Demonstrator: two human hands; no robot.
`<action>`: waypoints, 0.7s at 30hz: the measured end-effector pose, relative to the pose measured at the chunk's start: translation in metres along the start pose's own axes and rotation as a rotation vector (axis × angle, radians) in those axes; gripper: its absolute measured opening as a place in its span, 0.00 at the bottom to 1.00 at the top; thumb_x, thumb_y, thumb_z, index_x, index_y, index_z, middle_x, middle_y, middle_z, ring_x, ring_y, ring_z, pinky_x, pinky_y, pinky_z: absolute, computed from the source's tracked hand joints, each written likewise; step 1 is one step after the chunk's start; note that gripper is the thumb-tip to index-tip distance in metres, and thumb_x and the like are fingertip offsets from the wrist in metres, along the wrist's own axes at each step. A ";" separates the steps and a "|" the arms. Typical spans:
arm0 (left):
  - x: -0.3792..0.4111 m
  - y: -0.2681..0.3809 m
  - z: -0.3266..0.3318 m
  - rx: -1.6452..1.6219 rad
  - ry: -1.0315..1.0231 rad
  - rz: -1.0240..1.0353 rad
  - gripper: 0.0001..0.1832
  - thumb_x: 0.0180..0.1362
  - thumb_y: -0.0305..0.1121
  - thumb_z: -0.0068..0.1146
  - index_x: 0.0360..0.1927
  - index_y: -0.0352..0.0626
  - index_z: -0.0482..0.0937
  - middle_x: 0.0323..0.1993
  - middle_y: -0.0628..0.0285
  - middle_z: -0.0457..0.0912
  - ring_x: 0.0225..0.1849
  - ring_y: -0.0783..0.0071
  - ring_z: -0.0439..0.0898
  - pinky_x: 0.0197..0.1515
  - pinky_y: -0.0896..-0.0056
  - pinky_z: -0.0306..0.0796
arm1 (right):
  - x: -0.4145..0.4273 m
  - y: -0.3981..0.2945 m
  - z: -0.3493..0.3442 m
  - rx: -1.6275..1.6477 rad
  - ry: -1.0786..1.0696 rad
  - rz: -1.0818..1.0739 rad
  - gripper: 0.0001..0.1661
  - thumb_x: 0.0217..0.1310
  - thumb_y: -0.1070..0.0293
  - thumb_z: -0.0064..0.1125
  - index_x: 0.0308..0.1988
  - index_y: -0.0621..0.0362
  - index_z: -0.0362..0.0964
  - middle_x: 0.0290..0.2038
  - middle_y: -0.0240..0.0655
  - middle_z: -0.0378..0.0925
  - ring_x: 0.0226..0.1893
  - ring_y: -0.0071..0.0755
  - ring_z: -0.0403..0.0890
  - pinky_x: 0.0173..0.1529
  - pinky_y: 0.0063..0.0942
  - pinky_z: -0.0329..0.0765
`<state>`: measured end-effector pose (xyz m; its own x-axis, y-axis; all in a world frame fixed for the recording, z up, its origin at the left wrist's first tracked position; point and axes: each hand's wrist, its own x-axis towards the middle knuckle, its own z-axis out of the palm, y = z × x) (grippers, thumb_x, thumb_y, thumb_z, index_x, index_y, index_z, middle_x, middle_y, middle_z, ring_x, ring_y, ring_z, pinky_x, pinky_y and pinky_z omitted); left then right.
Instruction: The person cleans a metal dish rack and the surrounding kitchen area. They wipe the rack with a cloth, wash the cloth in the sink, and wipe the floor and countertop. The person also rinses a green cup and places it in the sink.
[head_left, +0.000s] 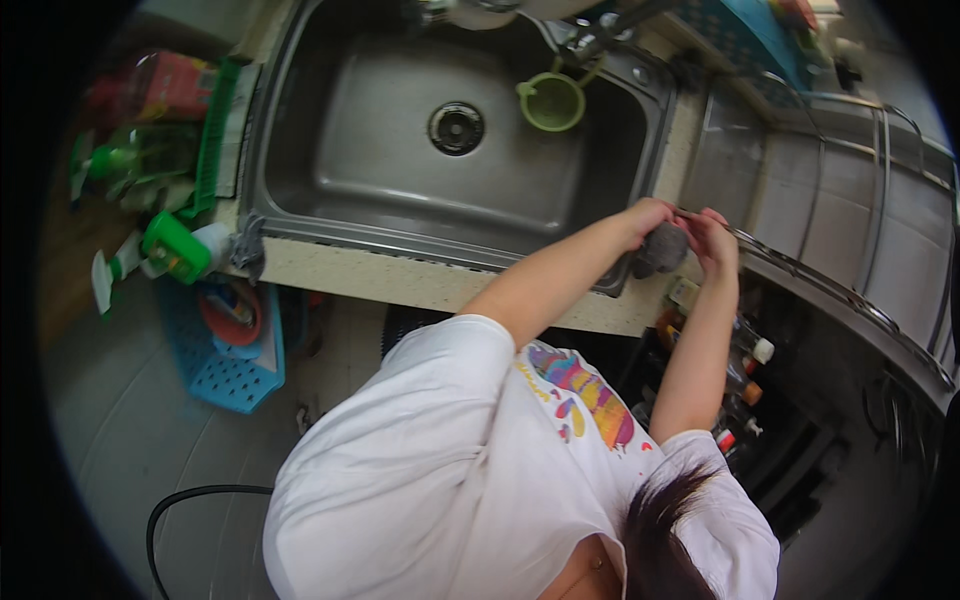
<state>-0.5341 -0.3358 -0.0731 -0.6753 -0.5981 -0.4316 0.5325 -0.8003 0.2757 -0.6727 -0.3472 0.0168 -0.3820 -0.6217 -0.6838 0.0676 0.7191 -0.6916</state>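
Both my hands meet past the right front corner of the sink, at the near end of a chrome rail (795, 262). A bunched grey cloth (664, 249) hangs just below and between them. My left hand (649, 220) is closed over the top of the cloth. Close against it, my right hand (711, 236) has bent fingers at the rail's end. Whether those fingers grip the rail, the cloth or neither is hidden. The stainless steel sink (390, 150) lies ahead of me, with a drain strainer (457, 129) in its floor.
A green strainer (553, 101) hangs below the faucet (607, 34). Spray bottles (112, 270) and a green rack (214, 142) stand left of the sink. A blue basket (240, 382) sits below the counter (360, 277). Several bottles (746, 382) crowd beside my right forearm.
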 end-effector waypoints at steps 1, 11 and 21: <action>0.002 -0.003 -0.002 -0.049 0.000 -0.012 0.18 0.45 0.21 0.54 0.42 0.39 0.80 0.37 0.60 0.81 0.38 0.71 0.80 0.42 0.73 0.73 | 0.001 0.003 -0.002 -0.015 0.003 0.008 0.15 0.57 0.80 0.53 0.44 0.49 0.66 0.35 0.37 0.79 0.38 0.41 0.84 0.44 0.33 0.83; 0.021 -0.013 -0.004 -0.055 0.066 0.017 0.11 0.48 0.21 0.47 0.31 0.37 0.82 0.26 0.60 0.81 0.26 0.73 0.79 0.32 0.73 0.72 | 0.018 0.015 -0.021 0.035 -0.097 -0.043 0.15 0.60 0.74 0.58 0.47 0.56 0.67 0.41 0.37 0.78 0.46 0.38 0.79 0.51 0.31 0.77; -0.020 0.000 0.009 0.114 0.117 0.138 0.31 0.47 0.21 0.50 0.60 0.29 0.67 0.51 0.49 0.76 0.50 0.65 0.76 0.49 0.73 0.71 | -0.008 0.028 -0.008 0.051 -0.012 -0.170 0.20 0.61 0.76 0.56 0.52 0.65 0.64 0.43 0.46 0.78 0.45 0.41 0.81 0.51 0.30 0.78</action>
<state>-0.5255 -0.3240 -0.0566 -0.5328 -0.6985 -0.4778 0.5504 -0.7148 0.4314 -0.6753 -0.3198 0.0044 -0.3808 -0.7368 -0.5586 0.0495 0.5870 -0.8081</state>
